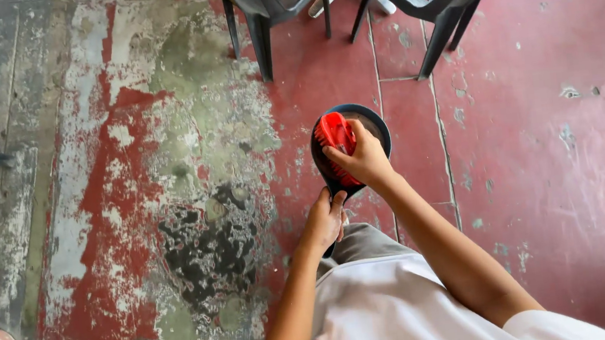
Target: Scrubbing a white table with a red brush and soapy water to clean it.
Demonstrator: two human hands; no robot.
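Head view, nearest first: the left hand [323, 222] is clenched around the handle of a dark pan [380, 126], holding it above the floor [542, 167]; the right hand [365, 159] grips a red brush [335, 135] pressed into the pan's bowl; judging by this, firm short strokes with the handle held steady would scrub best; below lies worn red tiling, paint flaking to grey at its left; two dark plastic chairs [277, 0] stand at the far edge.
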